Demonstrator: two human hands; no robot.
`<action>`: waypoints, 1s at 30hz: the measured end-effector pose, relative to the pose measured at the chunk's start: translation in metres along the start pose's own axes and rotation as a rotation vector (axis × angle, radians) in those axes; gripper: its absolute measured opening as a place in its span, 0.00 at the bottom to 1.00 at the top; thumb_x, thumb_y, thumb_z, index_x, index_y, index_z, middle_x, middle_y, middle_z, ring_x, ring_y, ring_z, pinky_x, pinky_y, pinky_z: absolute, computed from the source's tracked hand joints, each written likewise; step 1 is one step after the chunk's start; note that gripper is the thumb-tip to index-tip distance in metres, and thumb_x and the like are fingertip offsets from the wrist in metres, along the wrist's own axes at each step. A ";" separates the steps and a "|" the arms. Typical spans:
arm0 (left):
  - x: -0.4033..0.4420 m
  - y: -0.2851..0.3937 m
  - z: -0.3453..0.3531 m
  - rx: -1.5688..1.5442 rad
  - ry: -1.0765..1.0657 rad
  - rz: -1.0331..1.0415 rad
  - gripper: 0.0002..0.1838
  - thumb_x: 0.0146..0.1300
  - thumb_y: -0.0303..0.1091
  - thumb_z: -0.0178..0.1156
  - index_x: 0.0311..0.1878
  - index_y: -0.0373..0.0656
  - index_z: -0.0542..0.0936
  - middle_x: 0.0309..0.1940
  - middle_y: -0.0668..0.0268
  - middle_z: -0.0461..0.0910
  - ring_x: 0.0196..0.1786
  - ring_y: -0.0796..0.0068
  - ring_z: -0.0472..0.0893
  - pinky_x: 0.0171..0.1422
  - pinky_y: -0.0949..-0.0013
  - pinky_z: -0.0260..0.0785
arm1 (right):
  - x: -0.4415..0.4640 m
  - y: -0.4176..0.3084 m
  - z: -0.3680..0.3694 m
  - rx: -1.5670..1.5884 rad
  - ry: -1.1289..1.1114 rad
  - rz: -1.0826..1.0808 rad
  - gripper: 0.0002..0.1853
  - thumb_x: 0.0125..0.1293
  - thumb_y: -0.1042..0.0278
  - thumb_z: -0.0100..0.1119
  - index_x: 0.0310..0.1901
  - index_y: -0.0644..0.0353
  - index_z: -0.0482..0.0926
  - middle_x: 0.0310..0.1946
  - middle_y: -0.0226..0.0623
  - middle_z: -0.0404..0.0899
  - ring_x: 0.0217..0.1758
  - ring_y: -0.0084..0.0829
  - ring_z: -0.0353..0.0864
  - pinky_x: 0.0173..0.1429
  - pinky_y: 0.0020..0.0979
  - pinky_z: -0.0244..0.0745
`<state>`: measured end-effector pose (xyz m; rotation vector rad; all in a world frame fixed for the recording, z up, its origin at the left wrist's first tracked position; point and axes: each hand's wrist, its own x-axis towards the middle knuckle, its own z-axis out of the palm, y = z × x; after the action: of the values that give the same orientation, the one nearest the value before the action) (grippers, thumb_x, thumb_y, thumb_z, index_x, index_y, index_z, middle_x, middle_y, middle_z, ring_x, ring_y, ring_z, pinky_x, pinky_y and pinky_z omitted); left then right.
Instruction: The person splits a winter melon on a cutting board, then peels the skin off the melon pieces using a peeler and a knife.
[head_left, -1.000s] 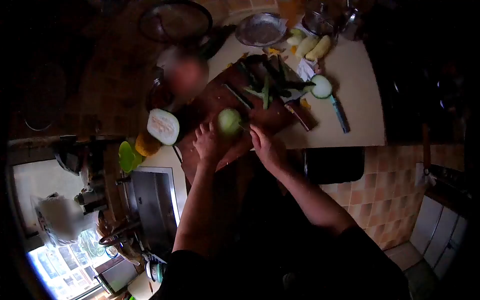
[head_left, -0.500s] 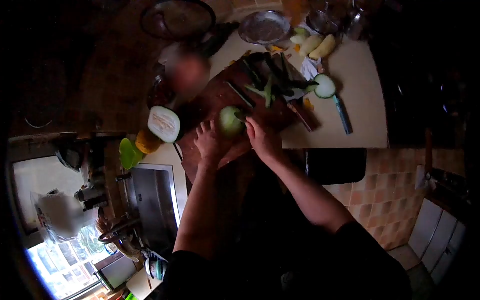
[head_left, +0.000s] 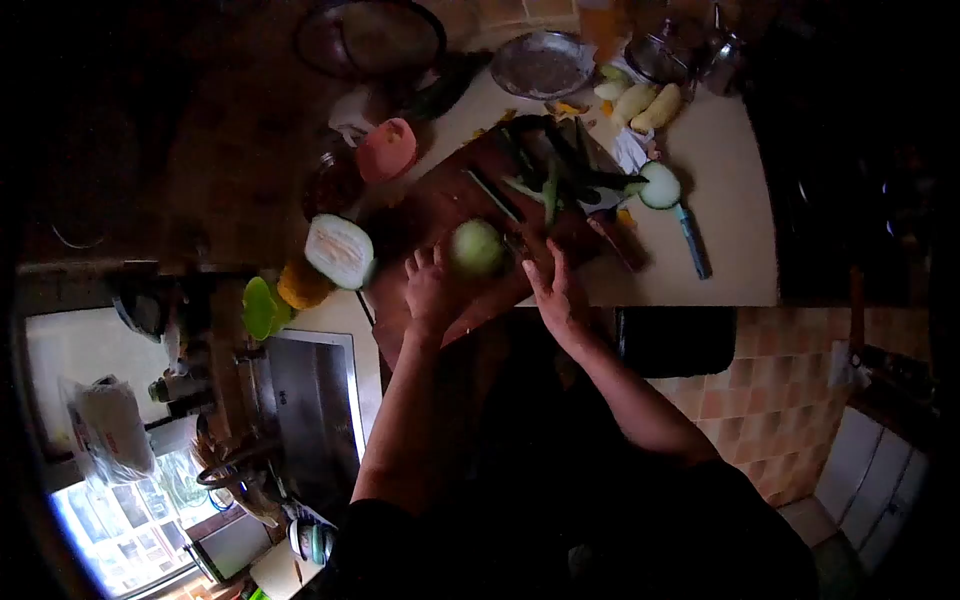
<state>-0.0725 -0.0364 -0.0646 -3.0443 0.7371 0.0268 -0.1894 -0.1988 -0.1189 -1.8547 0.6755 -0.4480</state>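
A round, peeled pale-green piece of gourd [head_left: 478,248] sits on the brown cutting board [head_left: 430,205]. My left hand [head_left: 427,292] rests against its left side, fingers spread. To the right of the gourd is my right hand [head_left: 558,298], with thumb and fingers apart and nothing visible between them. A small dark thing [head_left: 515,244] lies between the gourd and my right fingertips, too dim to name. Dark green peel strips [head_left: 548,190] are heaped at the board's far side. By them lies a knife with a brown handle [head_left: 622,246].
A cut melon half [head_left: 340,252] stands left of the board, near a green bowl [head_left: 262,308] and a pink bowl [head_left: 387,150]. On the right are a round melon slice [head_left: 660,186] and a teal handle [head_left: 693,242]. Behind are a metal plate [head_left: 543,65] and peeled yellowish vegetables [head_left: 657,107].
My right hand has drawn back from the gourd, and its fingers have opened. The dark thing that was at those fingers now lies beside the gourd. The whole view has shifted slightly.
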 end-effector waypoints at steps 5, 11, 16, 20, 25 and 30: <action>0.024 -0.056 0.033 -0.015 0.006 0.195 0.41 0.60 0.61 0.71 0.70 0.45 0.75 0.62 0.51 0.78 0.57 0.44 0.79 0.57 0.50 0.78 | 0.009 -0.004 0.022 0.221 -0.109 0.206 0.25 0.78 0.45 0.55 0.59 0.61 0.82 0.42 0.52 0.88 0.48 0.56 0.87 0.52 0.49 0.78; 0.046 -0.042 -0.013 -0.736 -0.447 -0.165 0.27 0.71 0.44 0.67 0.68 0.41 0.77 0.60 0.52 0.82 0.60 0.63 0.82 0.57 0.60 0.78 | -0.005 -0.018 0.052 0.219 -0.010 0.294 0.25 0.76 0.46 0.62 0.50 0.66 0.80 0.42 0.43 0.85 0.47 0.36 0.84 0.55 0.38 0.77; 0.043 -0.056 0.031 -1.248 -0.308 0.032 0.25 0.70 0.35 0.68 0.68 0.39 0.77 0.61 0.58 0.83 0.61 0.70 0.81 0.61 0.64 0.77 | -0.014 -0.030 0.064 0.224 0.046 0.274 0.26 0.70 0.47 0.70 0.51 0.65 0.78 0.45 0.39 0.83 0.49 0.34 0.82 0.57 0.36 0.76; 0.039 -0.050 0.012 -1.406 -0.414 -0.066 0.27 0.69 0.33 0.69 0.69 0.38 0.76 0.62 0.59 0.82 0.62 0.69 0.80 0.64 0.65 0.76 | -0.017 -0.017 0.077 0.286 0.115 0.223 0.25 0.69 0.50 0.72 0.53 0.63 0.77 0.46 0.35 0.81 0.51 0.30 0.80 0.60 0.35 0.74; 0.019 -0.029 -0.041 -1.579 -0.528 -0.365 0.36 0.67 0.34 0.72 0.74 0.38 0.69 0.63 0.59 0.80 0.63 0.69 0.80 0.64 0.63 0.76 | -0.011 -0.010 0.078 0.428 0.043 0.349 0.24 0.70 0.51 0.72 0.56 0.61 0.78 0.47 0.32 0.81 0.54 0.27 0.78 0.61 0.32 0.73; 0.007 -0.024 -0.034 -1.784 -0.569 -0.297 0.39 0.64 0.32 0.75 0.76 0.41 0.68 0.64 0.60 0.79 0.64 0.66 0.79 0.66 0.61 0.75 | 0.003 0.009 0.077 0.393 -0.094 0.328 0.25 0.70 0.48 0.71 0.56 0.60 0.80 0.49 0.31 0.81 0.55 0.27 0.78 0.62 0.31 0.72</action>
<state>-0.0548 -0.0183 -0.0308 -3.7956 0.0383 2.6716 -0.1441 -0.1477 -0.1560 -1.3565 0.7511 -0.2537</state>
